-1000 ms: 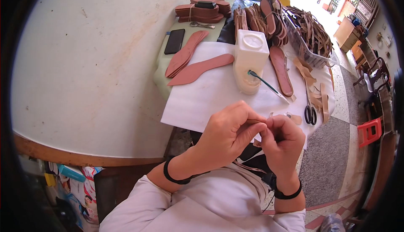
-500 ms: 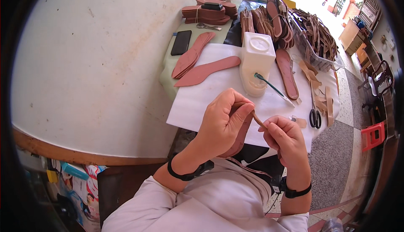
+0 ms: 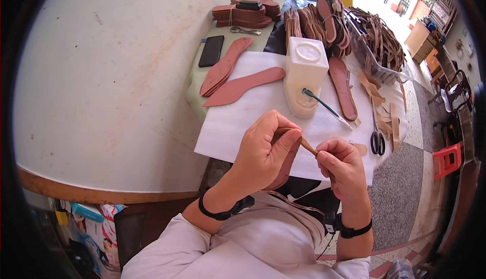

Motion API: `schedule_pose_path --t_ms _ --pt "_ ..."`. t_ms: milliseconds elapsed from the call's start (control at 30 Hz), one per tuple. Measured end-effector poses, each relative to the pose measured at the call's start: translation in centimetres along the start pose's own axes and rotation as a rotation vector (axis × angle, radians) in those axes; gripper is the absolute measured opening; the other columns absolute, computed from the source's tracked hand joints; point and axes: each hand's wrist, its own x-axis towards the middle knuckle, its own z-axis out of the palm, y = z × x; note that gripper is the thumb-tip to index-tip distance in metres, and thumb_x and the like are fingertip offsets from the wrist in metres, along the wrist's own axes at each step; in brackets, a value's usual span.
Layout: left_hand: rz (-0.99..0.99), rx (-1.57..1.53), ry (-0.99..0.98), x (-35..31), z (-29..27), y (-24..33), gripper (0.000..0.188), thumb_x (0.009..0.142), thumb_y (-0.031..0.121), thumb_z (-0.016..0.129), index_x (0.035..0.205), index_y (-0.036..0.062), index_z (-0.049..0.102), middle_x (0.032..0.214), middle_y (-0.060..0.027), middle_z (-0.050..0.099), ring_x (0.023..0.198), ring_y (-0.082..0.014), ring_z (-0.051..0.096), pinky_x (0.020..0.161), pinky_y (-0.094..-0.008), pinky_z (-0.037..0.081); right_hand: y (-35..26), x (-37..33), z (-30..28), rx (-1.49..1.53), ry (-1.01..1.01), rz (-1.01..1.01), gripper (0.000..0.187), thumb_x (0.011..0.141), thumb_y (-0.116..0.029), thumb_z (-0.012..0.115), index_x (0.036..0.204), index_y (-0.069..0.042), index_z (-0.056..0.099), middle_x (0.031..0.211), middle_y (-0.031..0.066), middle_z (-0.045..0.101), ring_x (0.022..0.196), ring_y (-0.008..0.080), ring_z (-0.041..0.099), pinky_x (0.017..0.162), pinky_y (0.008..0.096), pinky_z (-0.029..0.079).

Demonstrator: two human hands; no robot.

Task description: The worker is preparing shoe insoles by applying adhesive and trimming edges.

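since the frame a half second back, both hands were lowered a little toward the lap and drawn slightly apart, and the strap end between them was exposed more. left to right: a black phone (image 3: 211,50) was lying flat at the table's left, just beside two brown sole cut-outs (image 3: 238,79) resting half on the white paper sheet (image 3: 238,122). left hand (image 3: 266,150) was curled nearly shut, thumb and forefinger pinched on a brown leather piece (image 3: 289,152), its lower part hidden under the palm. a thin brown strap (image 3: 309,147) was poking out toward the right hand (image 3: 344,167), whose fingertips (image 3: 324,158) were closed on the strap's tip. a white plastic glue jug (image 3: 304,79) with a green-handled brush (image 3: 324,106) was standing behind the hands, scissors (image 3: 377,140) and strap offcuts further right. leather was judged light, thin and floppy, bending easily, not fragile, likely a bit slick on the finished face. best held by a firm pinch near the working end, with the piece's body supported in the other palm. whether glue was on it could not be told.
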Motion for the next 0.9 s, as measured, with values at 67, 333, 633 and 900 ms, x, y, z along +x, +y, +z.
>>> schedule_pose_path --t_ms 67,333,633,900 --pt "0.016 0.002 0.025 0.1 0.2 -0.2 0.020 0.101 0.018 0.065 0.097 -0.0007 0.060 0.086 -0.0106 0.066 0.079 -0.0181 0.066 0.072 -0.0302 0.051 0.4 0.2 -0.1 -0.008 -0.001 -0.032 0.013 0.091 -0.007 0.075 0.097 0.000 0.067 0.082 0.0008 0.064 0.068 0.0056 0.058 0.059 0.0197 0.047" --pt "-0.056 0.023 0.019 0.0 -0.5 -0.9 0.018 0.102 0.017 0.064 0.100 -0.0006 0.062 0.089 -0.0061 0.067 0.085 -0.0121 0.064 0.076 -0.0253 0.050 1.4 1.0 -0.4 0.061 -0.091 -0.064 0.015 0.092 -0.008 0.075 0.098 0.000 0.064 0.094 0.0036 0.064 0.083 0.0111 0.063 0.072 0.0273 0.057" --pt "-0.119 -0.002 0.015 0.1 -0.4 -1.6 0.019 0.103 0.018 0.065 0.101 -0.0009 0.062 0.090 -0.0062 0.069 0.086 -0.0108 0.063 0.076 -0.0245 0.050 1.8 1.4 -1.7 0.046 -0.167 -0.070 0.017 0.092 -0.012 0.075 0.098 -0.001 0.063 0.094 0.0040 0.066 0.088 0.0118 0.061 0.083 0.0246 0.048" --pt "-0.122 -0.053 0.025 0.1 -0.2 -1.9 0.020 0.103 0.020 0.065 0.101 -0.0005 0.062 0.090 -0.0028 0.069 0.086 -0.0062 0.060 0.076 -0.0211 0.047 2.2 1.2 -1.7 0.145 -0.210 0.039 0.017 0.095 -0.015 0.072 0.100 -0.004 0.060 0.086 0.0001 0.059 0.080 0.0099 0.051 0.072 0.0230 0.040"
